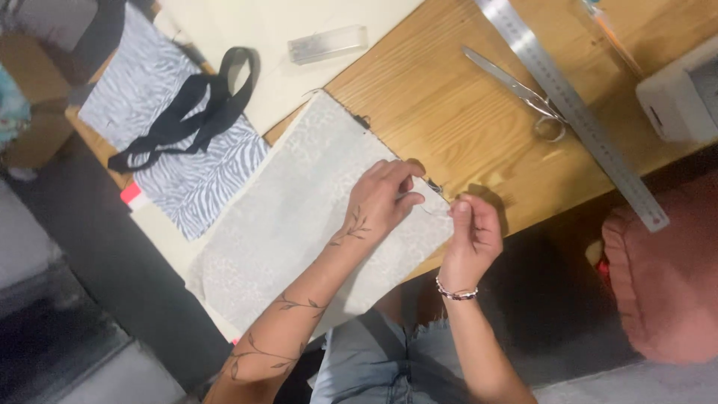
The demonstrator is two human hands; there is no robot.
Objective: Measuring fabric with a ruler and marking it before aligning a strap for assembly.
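Observation:
A pale grey patterned fabric piece (299, 202) lies flat on the wooden table (449, 97). My left hand (381, 198) rests on the fabric's right corner, fingers pinched at its edge. Just to the right, my right hand (471, 236) is closed with thumb and fingers pinching something small and thin at the same corner; it is too small to name. A dark strap end shows under the fabric edge between the two hands.
Metal scissors (520, 93) and a long steel ruler (572, 108) lie at the right. A clear plastic box (327, 43) sits on cream paper. Zebra-print fabric (168, 142) with a black strap (198, 112) lies left. A white machine (680, 93) stands far right.

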